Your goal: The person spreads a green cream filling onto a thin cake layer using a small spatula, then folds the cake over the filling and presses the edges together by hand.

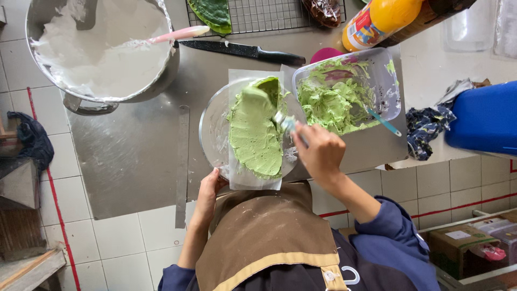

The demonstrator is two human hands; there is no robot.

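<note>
A thick layer of pale green cream (254, 134) is spread over a sheet of parchment (237, 178) on a round glass turntable (211, 132) at the near edge of the steel tabletop (129, 156). A clear tub of green cream (344, 89) stands just beside it, a large pot of white cream (102, 48) and a knife (242, 50) farther back. The right hand (320, 152) is closed around a spatula (266, 99) lying on the cream; the left hand (207, 194) grips the turntable's near rim
</note>
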